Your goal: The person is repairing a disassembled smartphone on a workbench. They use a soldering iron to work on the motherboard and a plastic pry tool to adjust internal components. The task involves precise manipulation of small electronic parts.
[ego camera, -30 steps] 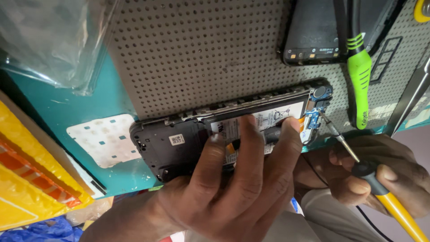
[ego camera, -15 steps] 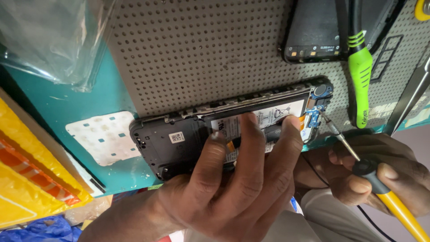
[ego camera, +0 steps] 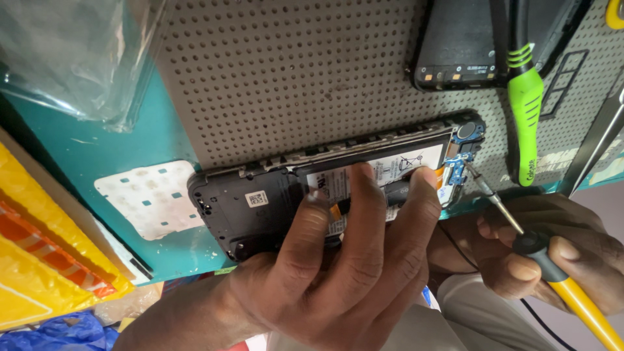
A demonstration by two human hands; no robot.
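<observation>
The left hand (ego camera: 338,279) pins an opened black smartphone with its back cover off (ego camera: 325,188) against the near edge of a grey perforated mat (ego camera: 292,71), three fingers pressed flat over the white-labelled battery (ego camera: 390,166) in the middle of the phone. That grip is a clamp from above, not a wrap: the fingertips bear down and the phone lies tilted at the edge of the teal desk (ego camera: 84,162).

The right hand (ego camera: 552,253) is closed around a yellow-handled screwdriver with a black collar and thin steel shaft (ego camera: 552,273), thumb and forefinger pinching the collar. Its tip sits at the small blue circuit board (ego camera: 463,166) at the phone's right end, so the step in hand looks like working a screw there (whether loosening or tightening cannot be told). The move seems to call for a steady downward push while the fingers roll the collar, with the left hand holding the phone from sliding on the dimpled mat.

The phone's frame is matt black plastic; the battery label is glossy. Farther off lie a second black slab-shaped device (ego camera: 458,45) and a bright green plastic-handled tool (ego camera: 525,110). At the left sit a white sheet with small teal squares (ego camera: 146,198), a crinkled clear plastic bag (ego camera: 71,52) and yellow-and-orange packaging (ego camera: 39,260).
</observation>
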